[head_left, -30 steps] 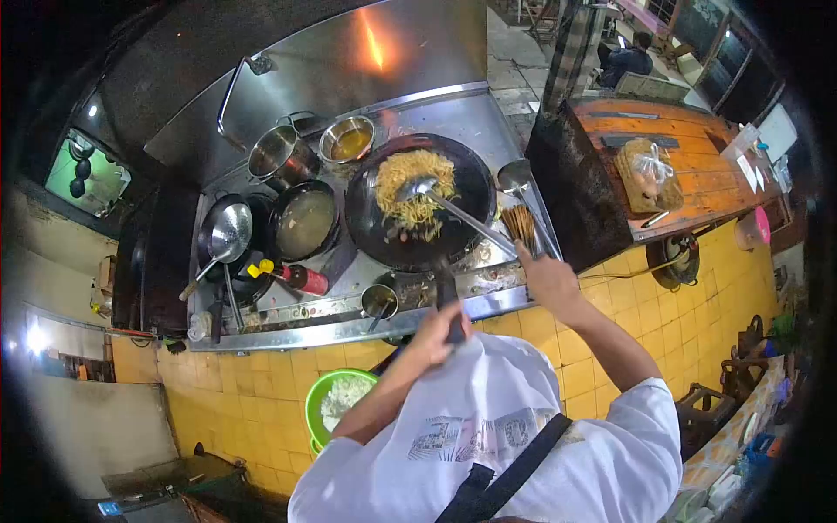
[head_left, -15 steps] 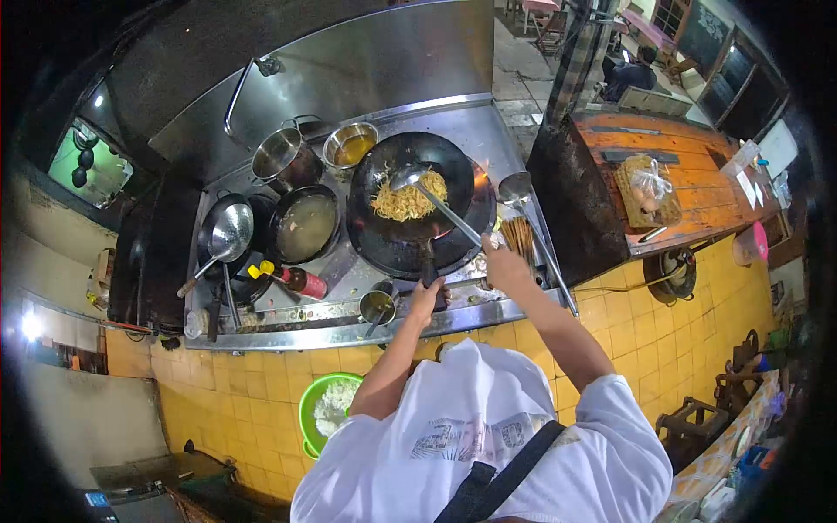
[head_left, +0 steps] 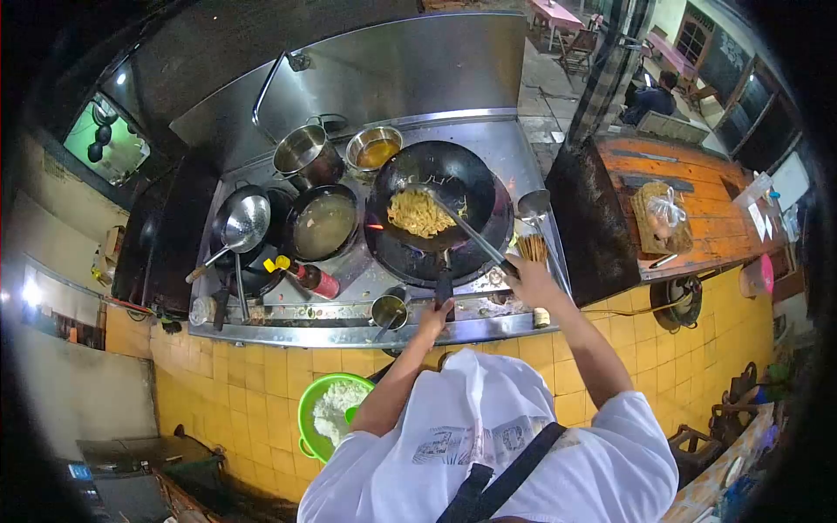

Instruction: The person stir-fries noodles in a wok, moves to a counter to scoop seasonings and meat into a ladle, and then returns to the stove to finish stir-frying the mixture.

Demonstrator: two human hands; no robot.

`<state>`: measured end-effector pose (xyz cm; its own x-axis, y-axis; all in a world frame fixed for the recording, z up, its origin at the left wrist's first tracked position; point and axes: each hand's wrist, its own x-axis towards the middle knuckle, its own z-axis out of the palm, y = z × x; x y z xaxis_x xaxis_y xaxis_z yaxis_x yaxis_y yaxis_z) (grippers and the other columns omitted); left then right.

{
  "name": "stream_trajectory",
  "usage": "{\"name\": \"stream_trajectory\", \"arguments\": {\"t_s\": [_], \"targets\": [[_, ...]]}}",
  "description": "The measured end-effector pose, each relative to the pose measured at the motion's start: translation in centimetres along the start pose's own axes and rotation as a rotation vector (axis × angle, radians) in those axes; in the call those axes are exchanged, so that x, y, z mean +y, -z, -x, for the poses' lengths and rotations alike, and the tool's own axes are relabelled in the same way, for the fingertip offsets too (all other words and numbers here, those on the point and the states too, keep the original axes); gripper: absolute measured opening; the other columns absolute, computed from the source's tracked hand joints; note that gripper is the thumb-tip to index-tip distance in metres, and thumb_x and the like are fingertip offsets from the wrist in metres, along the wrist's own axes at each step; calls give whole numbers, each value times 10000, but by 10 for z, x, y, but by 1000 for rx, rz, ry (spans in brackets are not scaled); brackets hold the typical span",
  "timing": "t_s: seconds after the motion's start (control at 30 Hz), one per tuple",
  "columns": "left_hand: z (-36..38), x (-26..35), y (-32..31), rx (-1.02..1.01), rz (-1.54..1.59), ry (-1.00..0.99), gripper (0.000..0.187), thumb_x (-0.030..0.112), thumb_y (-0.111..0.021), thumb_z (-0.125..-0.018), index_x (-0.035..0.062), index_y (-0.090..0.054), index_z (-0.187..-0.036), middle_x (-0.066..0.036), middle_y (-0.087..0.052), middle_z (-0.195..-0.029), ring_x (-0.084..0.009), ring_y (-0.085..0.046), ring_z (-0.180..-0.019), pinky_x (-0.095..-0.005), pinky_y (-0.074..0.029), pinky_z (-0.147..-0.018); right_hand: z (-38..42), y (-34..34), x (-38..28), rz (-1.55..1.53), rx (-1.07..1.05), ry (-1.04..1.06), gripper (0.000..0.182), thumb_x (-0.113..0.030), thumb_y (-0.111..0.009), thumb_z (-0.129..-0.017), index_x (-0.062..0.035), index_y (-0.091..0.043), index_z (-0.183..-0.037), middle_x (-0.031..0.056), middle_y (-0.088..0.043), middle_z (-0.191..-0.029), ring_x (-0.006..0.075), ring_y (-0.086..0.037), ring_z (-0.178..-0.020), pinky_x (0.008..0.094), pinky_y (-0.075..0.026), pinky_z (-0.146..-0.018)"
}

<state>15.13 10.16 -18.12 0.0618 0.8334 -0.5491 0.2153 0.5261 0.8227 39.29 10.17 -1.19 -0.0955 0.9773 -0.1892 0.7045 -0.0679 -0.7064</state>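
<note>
My left hand [head_left: 433, 319] is wrapped round the dark handle [head_left: 445, 285] of a black wok [head_left: 436, 163] on the stove. Brown fried noodles [head_left: 420, 214] lie in a heap in the wok. In my right hand [head_left: 534, 282] is the long metal handle of a ladle [head_left: 478, 239], which slants down into the wok. Its bowl end is at the noodles and hard to make out. A small flame shows at the wok's left side.
Left of the wok stand a pan of cloudy liquid [head_left: 324, 224], a tall pot [head_left: 307, 157], a bowl of yellowish liquid [head_left: 376, 150], a red-labelled bottle [head_left: 316, 280], a metal cup [head_left: 389, 312] and a skimmer [head_left: 246, 223]. Another ladle [head_left: 534, 205] rests right. A green rice basin [head_left: 303, 423] is below.
The noodles have been gathered into a tighter heap, and the ladle's bowl no longer shows on top of them. The wok is tilted differently, and the whole view has shifted slightly.
</note>
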Motion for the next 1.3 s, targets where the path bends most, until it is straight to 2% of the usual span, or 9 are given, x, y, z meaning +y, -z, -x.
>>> {"name": "stream_trajectory", "arguments": {"t_s": [0.17, 0.3, 0.43, 0.5, 0.63, 0.77, 1.0, 1.23, 1.3], "targets": [[-19, 6, -4, 33, -127, -44, 447, 444, -636, -784, 15, -620, -909, -73, -620, -814, -147, -591, -654, -313, -504, -470, 16, 5, 8, 339, -10, 98, 434, -110, -522, -784, -22, -491, -1208, 231, -619, -739, 362, -627, -724, 463, -496, -674], [-23, 36, -15, -248, 452, 219, 239, 312, -605, -830, 74, -616, -809, -34, -587, -680, -152, -551, -549, -275, -455, -490, -32, -83, 43, 315, 102, -25, 407, -132, -572, -754, -32, -496, -1140, 262, -604, -788, 426, -593, -772, 466, -486, -719], [17, 75, -56, -12, 611, 181, 210, 233, -586, -852, 94, -511, -713, -40, -532, -641, -158, -494, -507, -295, -451, -502, 6, 25, 6, 336, -112, 85, 456, -142, -507, -763, -93, -497, -1216, 239, -609, -955, 385, -585, -924, 458, -471, -822], [92, 150, -52, -267, 1165, 303, 178, 184, -580, -852, 51, -482, -787, -61, -511, -666, -166, -499, -550, -301, -464, -529, 34, 73, -33, 452, -106, -10, 423, -183, -543, -777, -80, -527, -1186, 214, -614, -978, 365, -590, -917, 445, -472, -805], [105, 150, -22, -516, 931, 353, 166, 140, -579, -847, 30, -456, -828, -64, -490, -683, -161, -509, -598, -292, -468, -544, 39, 69, -21, 368, -155, 114, 425, -201, -585, -772, -58, -527, -1168, 215, -616, -913, 379, -590, -871, 445, -472, -759], [43, 79, -11, -334, 850, 216, 177, 182, -563, -854, 48, -511, -751, -49, -526, -622, -163, -521, -536, -291, -455, -505, 56, 56, -28, 286, -111, 205, 427, -210, -604, -772, -26, -517, -1147, 223, -617, -854, 402, -592, -807, 449, -473, -713], [128, 105, -18, -502, 714, 487, 178, 180, -606, -825, 31, -516, -784, -69, -550, -667, -164, -549, -576, -310, -498, -561, 72, 43, -27, 437, -14, 48, 435, -214, -600, -789, -57, -509, -1185, 228, -614, -773, 403, -602, -758, 486, -492, -655], [88, 78, -18, -207, 468, 125, 197, 192, -551, -839, 71, -501, -692, -51, -523, -613, -172, -526, -536, -312, -448, -517, 74, 9, -13, 684, 112, -22, 341, -125, -468, -829, -53, -523, -1158, 178, -619, -694, 361, -628, -655, 473, -512, -612], [131, 72, -22, -451, 531, 232, 133, 158, -566, -850, 39, -506, -841, -86, -545, -652, -174, -550, -559, -312, -481, -512, 75, 9, -23, 593, 38, -144, 332, -120, -422, -853, -64, -528, -1163, 162, -615, -672, 361, -630, -653, 473, -515, -604]]}}
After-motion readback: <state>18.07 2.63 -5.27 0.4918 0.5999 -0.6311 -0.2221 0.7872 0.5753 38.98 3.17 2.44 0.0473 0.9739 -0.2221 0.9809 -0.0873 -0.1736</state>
